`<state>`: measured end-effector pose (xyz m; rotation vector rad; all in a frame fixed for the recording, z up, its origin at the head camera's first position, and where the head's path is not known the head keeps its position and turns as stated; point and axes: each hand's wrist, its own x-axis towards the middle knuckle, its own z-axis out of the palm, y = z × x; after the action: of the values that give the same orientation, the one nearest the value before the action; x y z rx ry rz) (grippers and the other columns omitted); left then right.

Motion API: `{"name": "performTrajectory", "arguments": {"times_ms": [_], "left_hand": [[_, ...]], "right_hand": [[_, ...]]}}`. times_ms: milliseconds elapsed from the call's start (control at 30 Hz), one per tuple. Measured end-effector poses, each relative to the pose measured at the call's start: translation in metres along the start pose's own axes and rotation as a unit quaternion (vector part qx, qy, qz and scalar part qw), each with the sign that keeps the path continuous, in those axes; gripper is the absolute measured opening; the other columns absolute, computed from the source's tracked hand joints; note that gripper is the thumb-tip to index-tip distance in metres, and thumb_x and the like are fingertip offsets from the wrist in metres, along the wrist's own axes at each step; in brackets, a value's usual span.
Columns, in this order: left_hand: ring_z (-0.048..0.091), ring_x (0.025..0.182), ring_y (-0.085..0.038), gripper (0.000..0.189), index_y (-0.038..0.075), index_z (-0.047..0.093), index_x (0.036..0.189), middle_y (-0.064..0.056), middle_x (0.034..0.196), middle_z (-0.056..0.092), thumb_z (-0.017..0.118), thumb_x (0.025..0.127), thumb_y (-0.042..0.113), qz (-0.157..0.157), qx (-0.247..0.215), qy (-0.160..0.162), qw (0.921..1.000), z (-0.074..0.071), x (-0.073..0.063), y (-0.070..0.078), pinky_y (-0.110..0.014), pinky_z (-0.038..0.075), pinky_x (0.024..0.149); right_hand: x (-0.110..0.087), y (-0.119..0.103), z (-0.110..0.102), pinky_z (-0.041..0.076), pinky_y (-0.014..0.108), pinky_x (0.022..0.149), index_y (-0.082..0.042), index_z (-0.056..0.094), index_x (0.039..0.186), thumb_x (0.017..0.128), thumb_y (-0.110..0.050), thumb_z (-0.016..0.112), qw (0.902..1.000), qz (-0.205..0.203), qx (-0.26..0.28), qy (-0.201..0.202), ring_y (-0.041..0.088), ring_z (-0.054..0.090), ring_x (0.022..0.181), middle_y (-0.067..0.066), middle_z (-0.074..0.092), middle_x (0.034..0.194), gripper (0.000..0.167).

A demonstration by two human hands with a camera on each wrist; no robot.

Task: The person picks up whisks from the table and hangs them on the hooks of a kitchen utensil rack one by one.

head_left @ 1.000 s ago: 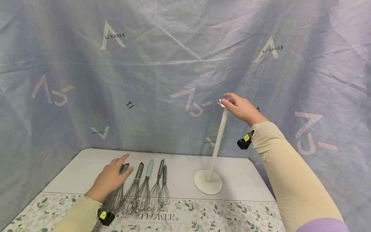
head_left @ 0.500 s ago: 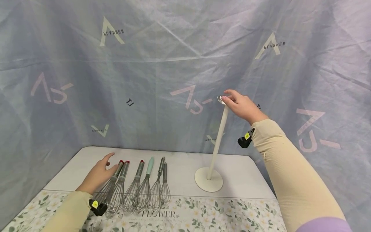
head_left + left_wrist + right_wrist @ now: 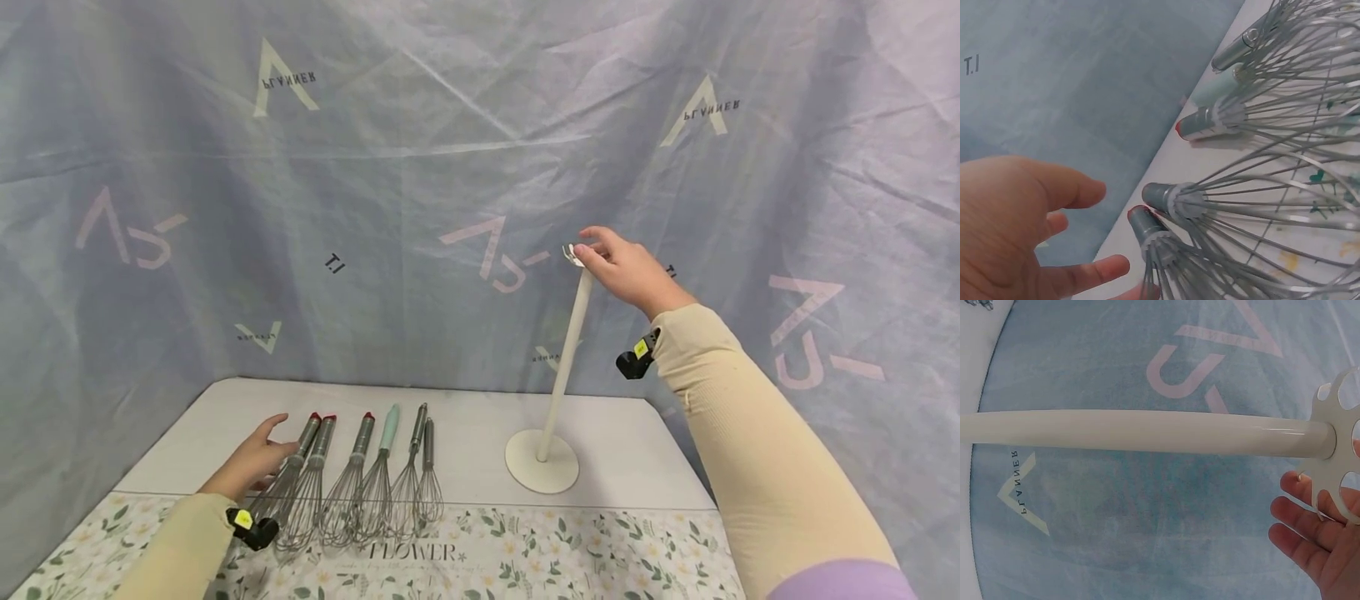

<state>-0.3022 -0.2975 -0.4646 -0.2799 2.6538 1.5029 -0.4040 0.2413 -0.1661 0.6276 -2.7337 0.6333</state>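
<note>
My left hand (image 3: pixel 251 465) is beside the leftmost whisk (image 3: pixel 307 432), a wire whisk with a grey handle and red tip. Its thumb and fingers are spread apart, fingertips right by the handle of that whisk (image 3: pixel 1146 226) in the left wrist view. A second red-tipped whisk (image 3: pixel 324 435) lies close against it. On the right, a cream stand (image 3: pixel 567 358) with a round base rises from the table, leaning slightly. My right hand (image 3: pixel 628 271) holds the edge of its hooked top plate (image 3: pixel 1324 470), with several fingers showing below the plate in the right wrist view.
More whisks lie in a row to the right: another red-tipped whisk (image 3: pixel 363 435), a mint-handled whisk (image 3: pixel 388 427) and two metal-handled ones. The white table (image 3: pixel 472 429) has a floral cloth (image 3: pixel 600 550) along its front. A blue-grey curtain (image 3: pixel 420 325) hangs behind.
My left hand has moved left from over the leftmost whisks, uncovering their handles, then lowered beside the outermost one. My right hand stays at the top of the stand.
</note>
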Motion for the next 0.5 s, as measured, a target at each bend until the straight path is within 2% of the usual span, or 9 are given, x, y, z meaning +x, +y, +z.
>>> {"name": "performTrajectory", "arguments": {"times_ms": [67,267,367,500], "left_hand": [[0.052,0.082,-0.029,0.078,0.005,0.004,0.162,-0.038,0.135,0.04,0.052,0.103,0.026,-0.001,0.001,-0.001,1.0,0.001,0.001,-0.002,-0.039,0.045,0.06],[0.055,0.091,-0.034,0.079,0.004,0.004,0.161,-0.041,0.139,0.037,0.052,0.103,0.029,-0.003,0.012,-0.006,0.9999,0.003,0.004,-0.008,-0.039,0.046,0.06],[0.055,0.103,-0.047,0.081,0.003,0.003,0.161,-0.043,0.145,0.029,0.053,0.102,0.029,-0.008,0.013,-0.013,0.9998,0.004,0.009,-0.012,-0.042,0.05,0.064],[0.052,0.118,-0.054,0.084,0.003,0.003,0.161,-0.044,0.151,0.018,0.057,0.1,0.024,-0.015,0.001,-0.022,0.9996,0.005,0.019,-0.023,-0.047,0.054,0.071]], "right_hand": [[0.001,-0.001,0.0,0.044,0.06,0.099,-0.02,0.033,0.157,0.1,-0.069,0.036,1.0,-0.002,-0.001,0.001,0.039,0.053,0.13,0.019,0.049,0.149,0.075],[0.002,-0.003,0.001,0.044,0.059,0.099,-0.02,0.034,0.156,0.099,-0.07,0.035,1.0,-0.005,-0.005,0.0,0.038,0.054,0.128,0.019,0.052,0.147,0.076],[0.002,-0.002,0.001,0.044,0.06,0.099,-0.019,0.033,0.157,0.1,-0.069,0.035,1.0,-0.003,-0.001,-0.001,0.039,0.054,0.129,0.019,0.051,0.148,0.076],[0.001,-0.003,-0.001,0.043,0.061,0.1,-0.019,0.032,0.157,0.102,-0.065,0.035,1.0,0.0,0.001,-0.007,0.04,0.052,0.131,0.02,0.049,0.15,0.073]]}}
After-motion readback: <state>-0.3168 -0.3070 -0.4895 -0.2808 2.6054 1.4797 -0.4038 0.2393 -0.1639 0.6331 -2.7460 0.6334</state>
